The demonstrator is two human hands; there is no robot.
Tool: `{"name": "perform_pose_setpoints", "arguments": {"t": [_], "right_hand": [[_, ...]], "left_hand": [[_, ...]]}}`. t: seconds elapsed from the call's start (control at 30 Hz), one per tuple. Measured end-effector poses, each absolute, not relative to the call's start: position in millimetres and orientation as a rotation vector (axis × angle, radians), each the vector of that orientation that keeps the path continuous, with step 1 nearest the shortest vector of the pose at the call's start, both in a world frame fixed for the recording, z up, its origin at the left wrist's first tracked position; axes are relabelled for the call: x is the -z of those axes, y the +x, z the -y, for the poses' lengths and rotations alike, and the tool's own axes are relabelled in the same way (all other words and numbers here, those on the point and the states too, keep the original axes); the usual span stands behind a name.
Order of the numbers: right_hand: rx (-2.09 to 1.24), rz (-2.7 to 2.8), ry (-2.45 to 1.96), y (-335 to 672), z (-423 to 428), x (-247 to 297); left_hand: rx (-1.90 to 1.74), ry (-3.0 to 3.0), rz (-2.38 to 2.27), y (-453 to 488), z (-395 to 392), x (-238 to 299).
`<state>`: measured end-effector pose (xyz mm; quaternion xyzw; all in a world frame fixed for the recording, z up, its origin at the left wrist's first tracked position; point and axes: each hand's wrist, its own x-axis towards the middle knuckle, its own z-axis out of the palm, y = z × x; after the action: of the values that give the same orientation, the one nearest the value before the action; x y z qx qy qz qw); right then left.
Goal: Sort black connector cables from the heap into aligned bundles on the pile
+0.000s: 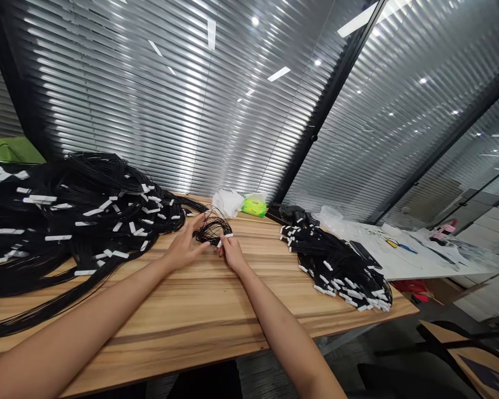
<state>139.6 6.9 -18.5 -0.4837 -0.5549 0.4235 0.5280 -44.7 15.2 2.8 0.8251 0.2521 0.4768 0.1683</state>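
Observation:
A loosely looped bundle of thin black wires with white connectors lies over the wooden table in front of me. My left hand is at the bundle's left side, thumb and fingers spread apart around its edge. On the other side, my right hand pinches a white connector at the bundle's end between thumb and finger. Left of my hands spreads a large heap of black wires with many white connectors. To the right lies a smaller pile of similar black wire bundles.
White tissue and a green tissue pack stand at the table's back edge. A white table adjoins on the right, holding pliers and plastic bags. Behind runs a glass wall with blinds. A chair stands lower right.

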Motion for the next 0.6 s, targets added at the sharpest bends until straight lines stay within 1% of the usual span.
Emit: {"name": "perform_pose_setpoints", "arguments": {"t": [0.1,0.23,0.33,0.5,0.6], "right_hand": [[-1.048,1.271,-1.138,138.8,-10.6,19.5],[-1.083,1.219,-1.119,139.5,-16.1,21.3],[-1.102,1.214,-1.113,139.0,-16.4,21.6],[-1.134,1.256,-1.108,136.0,-12.1,20.4],[-1.134,1.277,-1.111,135.6,-9.9,18.9]], "left_hand": [[-1.288,2.528,-0.753,-40.4,-5.4,-5.2],[-1.298,2.379,-1.069,-43.7,-5.7,-8.7],[-1.345,2.36,-1.175,-51.6,-13.2,-9.9],[-1.309,2.652,-1.083,-53.5,-20.7,-7.8],[-1.262,2.725,-1.007,-49.1,-21.7,-5.8]]}}
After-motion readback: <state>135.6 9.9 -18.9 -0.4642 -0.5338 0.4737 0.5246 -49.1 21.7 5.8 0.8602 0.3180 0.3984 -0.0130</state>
